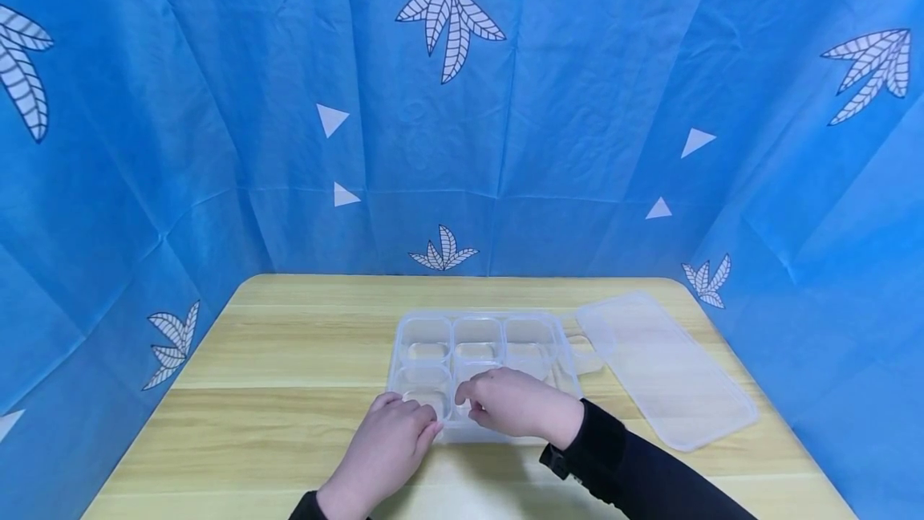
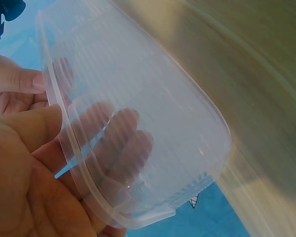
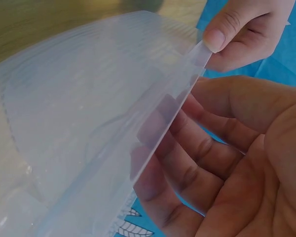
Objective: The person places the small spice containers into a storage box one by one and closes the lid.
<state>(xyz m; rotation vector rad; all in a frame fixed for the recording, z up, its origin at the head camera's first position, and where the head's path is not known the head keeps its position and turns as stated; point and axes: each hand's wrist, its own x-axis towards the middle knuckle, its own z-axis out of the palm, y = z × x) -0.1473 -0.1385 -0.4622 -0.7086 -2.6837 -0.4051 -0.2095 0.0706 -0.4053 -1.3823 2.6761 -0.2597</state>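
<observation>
A clear plastic box [image 1: 498,434] divided into several compartments sits on the table, its top uncovered. At its front left corner, my left hand [image 1: 390,440] grips the edge. The left wrist view shows the left thumb [image 2: 39,128] at the rim of a translucent plastic wall [image 2: 163,98], with fingers seen through it. My right hand [image 1: 514,404] is over the front middle compartment, fingers bent down. In the right wrist view its thumb and fingers [image 3: 197,148] pinch the edge of a translucent wall [image 3: 79,98]; the left thumb is on the same edge.
A translucent flat lid [image 1: 671,375] lies slanted on the right of the wooden table [image 1: 289,359]. Between lid and box, a clear plastic piece [image 1: 588,361] juts out. Blue patterned cloth [image 1: 577,103] hangs behind and on both sides.
</observation>
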